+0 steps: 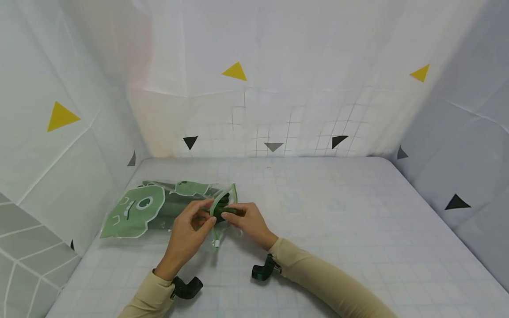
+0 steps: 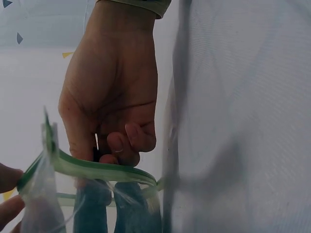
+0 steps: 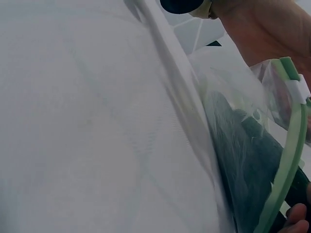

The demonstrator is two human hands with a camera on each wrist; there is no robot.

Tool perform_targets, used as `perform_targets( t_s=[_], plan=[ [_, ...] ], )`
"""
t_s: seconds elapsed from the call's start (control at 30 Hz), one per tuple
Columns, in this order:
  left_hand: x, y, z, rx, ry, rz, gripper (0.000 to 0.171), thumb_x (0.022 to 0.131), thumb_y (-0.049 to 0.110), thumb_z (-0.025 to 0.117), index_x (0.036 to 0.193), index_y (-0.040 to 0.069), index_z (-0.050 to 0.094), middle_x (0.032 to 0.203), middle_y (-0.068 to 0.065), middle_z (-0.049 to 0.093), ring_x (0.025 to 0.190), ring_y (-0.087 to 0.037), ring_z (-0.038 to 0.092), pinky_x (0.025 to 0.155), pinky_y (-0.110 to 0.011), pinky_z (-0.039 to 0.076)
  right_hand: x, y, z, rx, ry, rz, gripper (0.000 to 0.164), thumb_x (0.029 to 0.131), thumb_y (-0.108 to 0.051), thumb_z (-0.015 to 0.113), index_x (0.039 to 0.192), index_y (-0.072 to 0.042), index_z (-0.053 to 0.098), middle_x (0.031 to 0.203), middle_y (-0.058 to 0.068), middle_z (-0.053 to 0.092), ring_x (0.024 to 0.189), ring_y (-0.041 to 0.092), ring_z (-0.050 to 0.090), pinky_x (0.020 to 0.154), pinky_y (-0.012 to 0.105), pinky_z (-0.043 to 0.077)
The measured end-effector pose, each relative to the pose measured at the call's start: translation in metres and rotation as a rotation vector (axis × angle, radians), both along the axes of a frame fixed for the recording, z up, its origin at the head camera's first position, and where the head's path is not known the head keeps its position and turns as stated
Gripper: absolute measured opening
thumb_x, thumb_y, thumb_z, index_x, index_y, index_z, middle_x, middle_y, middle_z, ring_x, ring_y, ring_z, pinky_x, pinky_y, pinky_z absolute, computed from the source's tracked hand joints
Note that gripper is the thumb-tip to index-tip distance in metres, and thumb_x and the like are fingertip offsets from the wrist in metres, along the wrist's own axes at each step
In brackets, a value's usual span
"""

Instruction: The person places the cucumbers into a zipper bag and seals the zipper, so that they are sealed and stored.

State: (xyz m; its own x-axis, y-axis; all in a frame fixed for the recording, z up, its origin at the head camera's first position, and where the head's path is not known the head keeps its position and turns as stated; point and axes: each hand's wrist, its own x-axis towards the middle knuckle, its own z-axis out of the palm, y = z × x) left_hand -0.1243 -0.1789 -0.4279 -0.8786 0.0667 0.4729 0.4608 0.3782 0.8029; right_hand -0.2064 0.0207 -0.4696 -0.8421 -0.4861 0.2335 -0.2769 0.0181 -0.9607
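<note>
A clear zip bag (image 1: 149, 216) with a green cartoon print lies on the left of the table, its green-edged mouth (image 3: 286, 167) parted and turned towards the right. Several long dark green cucumbers (image 1: 176, 207) lie inside, seen through the plastic. My left hand (image 1: 186, 232) pinches the bag near its mouth between thumb and fingers. At the opening, my right hand (image 1: 251, 222) holds the end of a dark green cucumber (image 1: 221, 214) with thumb and fingertips. The left wrist view shows the right hand (image 2: 114, 92) beyond the green rim, its fingers curled. Plastic partly hides the cucumbers.
A white slider (image 3: 297, 90) sits on the green zip strip. The white table (image 1: 338, 234) extends to the right of the bag. White sheets with yellow and dark triangles (image 1: 235, 71) stand around its back and sides.
</note>
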Motion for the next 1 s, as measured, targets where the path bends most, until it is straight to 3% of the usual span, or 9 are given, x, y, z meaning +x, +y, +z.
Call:
perform_targets(
  t_s=[0.13,0.3,0.5,1.0],
  plan=[
    [0.000,0.001,0.002,0.003,0.004,0.000,0.042,0.098,0.009,0.075,0.139,0.010,0.065,0.128,-0.006,0.063,0.097,-0.019,0.064,0.084,-0.033,0.057,0.001,0.010,0.004,0.016,-0.036,-0.020,0.031,0.101,-0.027,0.072,0.125,-0.008,0.075,0.099,0.015,0.074,0.084,0.036,0.065,0.070,0.035,0.053],
    [-0.001,0.000,0.001,-0.011,0.017,0.011,0.043,0.098,0.008,0.075,0.139,0.011,0.065,0.128,-0.005,0.063,0.097,-0.019,0.065,0.083,-0.033,0.057,-0.002,0.023,0.004,-0.029,-0.056,-0.062,0.025,0.103,-0.024,0.070,0.117,-0.004,0.077,0.098,0.020,0.073,0.082,0.041,0.063,0.070,0.039,0.055],
    [-0.002,-0.001,-0.003,-0.023,0.019,0.019,0.045,0.096,0.005,0.076,0.140,0.010,0.064,0.128,-0.004,0.063,0.096,-0.017,0.065,0.083,-0.031,0.057,-0.003,0.025,0.003,-0.096,-0.089,0.009,0.024,0.102,-0.015,0.070,0.117,0.003,0.076,0.104,0.026,0.072,0.096,0.045,0.068,0.083,0.044,0.059],
    [-0.001,0.000,-0.001,-0.002,0.006,0.002,0.042,0.098,0.009,0.075,0.139,0.011,0.065,0.127,-0.004,0.063,0.096,-0.018,0.064,0.083,-0.031,0.056,0.001,0.006,0.006,-0.115,0.014,0.057,0.020,0.101,-0.008,0.071,0.116,0.005,0.077,0.104,0.025,0.074,0.093,0.046,0.071,0.083,0.045,0.060]
  ],
)
